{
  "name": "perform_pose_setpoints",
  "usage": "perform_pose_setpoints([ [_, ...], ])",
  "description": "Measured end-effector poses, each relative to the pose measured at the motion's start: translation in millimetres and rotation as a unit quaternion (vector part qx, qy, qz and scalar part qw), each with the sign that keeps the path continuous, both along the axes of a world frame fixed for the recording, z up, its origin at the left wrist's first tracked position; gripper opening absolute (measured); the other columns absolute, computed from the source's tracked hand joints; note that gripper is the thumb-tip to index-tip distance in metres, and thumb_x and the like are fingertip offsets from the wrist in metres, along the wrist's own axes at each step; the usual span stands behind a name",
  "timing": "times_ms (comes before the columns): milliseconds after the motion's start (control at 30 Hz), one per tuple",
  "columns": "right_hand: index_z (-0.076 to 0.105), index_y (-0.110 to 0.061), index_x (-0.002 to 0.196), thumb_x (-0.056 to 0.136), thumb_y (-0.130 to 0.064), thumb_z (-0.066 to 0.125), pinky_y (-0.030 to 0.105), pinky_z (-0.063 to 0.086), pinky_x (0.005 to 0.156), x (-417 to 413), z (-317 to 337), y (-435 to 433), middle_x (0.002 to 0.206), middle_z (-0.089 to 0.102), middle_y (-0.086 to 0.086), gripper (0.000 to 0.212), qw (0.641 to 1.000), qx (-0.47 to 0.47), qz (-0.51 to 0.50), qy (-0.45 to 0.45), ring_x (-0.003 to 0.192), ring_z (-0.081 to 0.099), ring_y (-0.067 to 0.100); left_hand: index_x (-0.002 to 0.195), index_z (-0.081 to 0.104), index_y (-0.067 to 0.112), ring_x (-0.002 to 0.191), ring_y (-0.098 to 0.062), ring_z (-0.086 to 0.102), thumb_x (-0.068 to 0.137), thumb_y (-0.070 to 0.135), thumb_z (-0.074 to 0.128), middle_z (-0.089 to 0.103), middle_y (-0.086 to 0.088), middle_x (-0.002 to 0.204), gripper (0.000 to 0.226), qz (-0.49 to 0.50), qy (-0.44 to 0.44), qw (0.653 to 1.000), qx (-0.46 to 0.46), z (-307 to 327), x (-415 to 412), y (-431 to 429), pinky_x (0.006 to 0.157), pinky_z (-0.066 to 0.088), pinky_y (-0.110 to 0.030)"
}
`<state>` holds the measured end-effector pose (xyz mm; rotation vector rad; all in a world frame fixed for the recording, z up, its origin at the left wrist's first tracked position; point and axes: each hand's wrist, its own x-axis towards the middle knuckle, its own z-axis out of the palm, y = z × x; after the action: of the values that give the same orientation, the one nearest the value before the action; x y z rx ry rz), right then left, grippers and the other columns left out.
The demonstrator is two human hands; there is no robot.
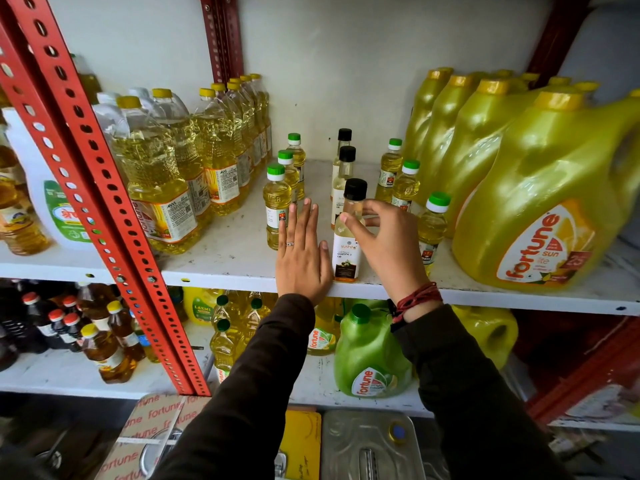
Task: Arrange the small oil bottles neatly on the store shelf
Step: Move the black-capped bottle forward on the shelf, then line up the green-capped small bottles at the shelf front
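Note:
Three rows of small bottles stand on the white shelf [228, 261]. Green-capped yellow oil bottles [276, 199] line the left, black-capped coconut oil bottles [344, 164] the middle, more green-capped bottles [405, 183] the right. My right hand [388, 244] pinches the neck of the front coconut oil bottle [346, 256], which stands upright at the shelf's front edge. My left hand [302, 261] lies flat and open on the shelf between the left row and that bottle, touching the front green-capped bottle. Another green-capped bottle [433, 226] stands just right of my right hand.
Large clear oil bottles [156, 181] crowd the shelf's left side and big yellow jugs [540, 202] its right. A red perforated upright [104, 209] crosses at left. The lower shelf holds a green jug [370, 355] and more bottles; cartons lie below.

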<state>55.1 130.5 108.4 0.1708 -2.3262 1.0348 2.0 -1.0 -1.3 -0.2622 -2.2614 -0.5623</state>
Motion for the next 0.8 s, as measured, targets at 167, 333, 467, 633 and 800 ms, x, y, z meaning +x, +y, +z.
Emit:
perform_pose_setpoints([
  [167,0.072,-0.008,0.115,0.088,-0.039,0.074,0.038,0.061,0.085,1,-3,0,0.109,0.077,0.008,0.041,1.000,-0.012,-0.002,0.005,0.096,0.073,0.020,0.165,0.022,0.007,0.163,-0.025,0.003,0.100,0.031,0.027,0.015,-0.009,0.174,0.069,-0.005,0.000,1.000,0.005,0,1,0,0.132,-0.007,-0.038],
  [333,0.069,-0.009,0.119,0.086,-0.044,0.075,0.039,0.060,0.091,3,-3,1,0.116,0.076,0.007,0.048,1.000,-0.021,0.000,-0.010,0.106,0.072,0.021,0.164,0.026,0.007,0.162,-0.025,0.006,0.101,0.029,0.028,0.020,-0.009,0.173,0.066,-0.046,0.009,0.999,0.018,2,3,-4,0.133,-0.004,-0.040],
  [467,0.064,-0.012,0.130,0.083,-0.051,0.074,0.043,0.057,0.098,9,2,3,0.131,0.070,0.006,0.062,1.000,-0.020,0.006,-0.016,0.119,0.066,0.021,0.164,0.027,0.009,0.163,-0.022,0.005,0.104,0.031,0.028,0.020,-0.007,0.173,0.064,-0.056,0.009,0.998,0.017,-5,11,-24,0.132,-0.007,-0.037],
  [633,0.059,-0.015,0.136,0.085,-0.054,0.072,0.034,0.052,0.107,21,26,-8,0.137,0.065,0.005,0.066,0.995,-0.037,-0.018,0.089,0.127,0.060,0.016,0.165,0.024,0.011,0.162,-0.018,0.001,0.105,0.031,0.026,0.019,-0.005,0.173,0.063,-0.024,0.001,1.000,0.015,-11,20,-71,0.131,-0.009,-0.035],
  [800,0.059,-0.013,0.136,0.089,-0.043,0.072,0.028,0.049,0.109,17,51,-50,0.138,0.065,0.006,0.057,0.991,-0.048,0.035,0.117,0.129,0.060,0.015,0.164,0.025,0.008,0.162,-0.021,0.002,0.105,0.030,0.026,0.018,-0.007,0.173,0.064,0.007,-0.015,1.000,0.012,-2,14,-111,0.130,-0.013,-0.032],
])
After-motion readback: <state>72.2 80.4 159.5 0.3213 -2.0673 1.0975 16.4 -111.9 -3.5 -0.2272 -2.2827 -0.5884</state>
